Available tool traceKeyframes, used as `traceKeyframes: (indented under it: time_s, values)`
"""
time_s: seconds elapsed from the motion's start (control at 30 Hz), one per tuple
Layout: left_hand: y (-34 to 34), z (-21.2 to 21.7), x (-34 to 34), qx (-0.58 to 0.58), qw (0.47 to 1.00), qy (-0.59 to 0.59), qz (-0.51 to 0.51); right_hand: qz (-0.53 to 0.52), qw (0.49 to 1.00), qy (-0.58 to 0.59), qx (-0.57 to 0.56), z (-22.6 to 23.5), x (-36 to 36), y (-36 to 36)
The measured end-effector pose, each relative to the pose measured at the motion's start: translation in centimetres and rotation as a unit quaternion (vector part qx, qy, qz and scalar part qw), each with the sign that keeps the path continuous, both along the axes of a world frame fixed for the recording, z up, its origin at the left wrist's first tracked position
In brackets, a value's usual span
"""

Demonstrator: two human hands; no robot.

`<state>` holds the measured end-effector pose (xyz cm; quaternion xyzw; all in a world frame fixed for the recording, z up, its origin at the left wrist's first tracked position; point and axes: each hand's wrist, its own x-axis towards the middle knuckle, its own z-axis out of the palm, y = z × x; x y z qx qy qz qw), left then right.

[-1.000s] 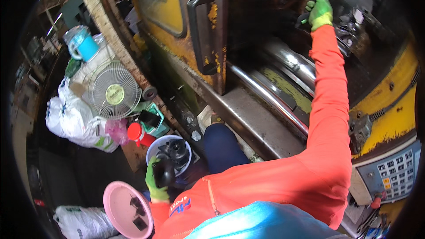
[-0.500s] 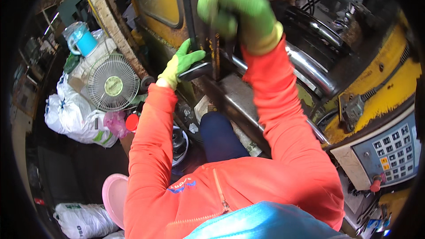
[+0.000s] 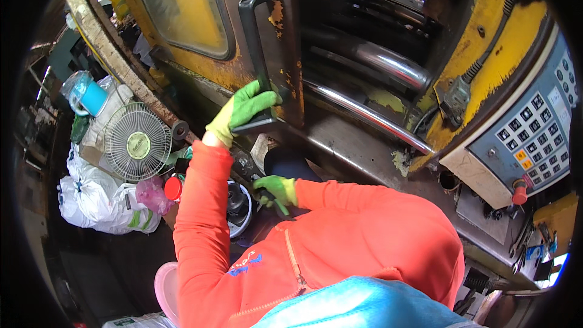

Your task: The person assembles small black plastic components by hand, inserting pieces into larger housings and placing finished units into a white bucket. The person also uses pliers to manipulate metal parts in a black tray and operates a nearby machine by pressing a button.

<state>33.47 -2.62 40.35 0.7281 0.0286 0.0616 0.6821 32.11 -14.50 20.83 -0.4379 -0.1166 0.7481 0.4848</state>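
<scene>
My left hand, in a green and yellow glove, grips the lower end of a long black door handle. The handle is fixed to a worn yellow and brown machine door with a window. Low in front of my body, my right hand, gloved alike, is closed beside a white bucket. Something dark shows at its fingers, too small to make out. Dark, lumpy pieces lie in the bucket. My right sleeve runs across my front.
Right of the door, the machine's opening shows shiny steel bars. A control panel with a red knob stands at the right. A fan, white bags and a red lid are at the left.
My right hand has come down from beside the top of the door handle to the bucket. My left hand stays at the handle's lower end. The view has shifted toward the right.
</scene>
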Motion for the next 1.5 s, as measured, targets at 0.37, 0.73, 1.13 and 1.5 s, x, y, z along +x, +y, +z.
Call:
traceKeyframes:
  time_s: [0.37, 0.73, 1.13, 1.5]
  values:
    - [-13.1, -2.1, 0.0, -0.024, 0.986, -0.046, -0.157, 0.016, 0.994, 0.070, 0.077, -1.9, -1.9, -0.4]
    - [-21.9, -3.7, 1.6, 0.079, 0.951, -0.150, -0.259, -0.154, 0.977, -0.049, 0.140, 1.3, 4.5, -11.3]
    - [-22.8, -4.2, 2.0, 0.075, 0.956, -0.160, -0.236, -0.470, 0.837, -0.234, 0.157, 4.3, 12.0, -25.3]
    - [-23.2, -4.4, 1.2, 0.030, 0.957, -0.186, -0.222, -0.554, 0.744, -0.345, 0.140, 5.4, 14.8, -31.3]
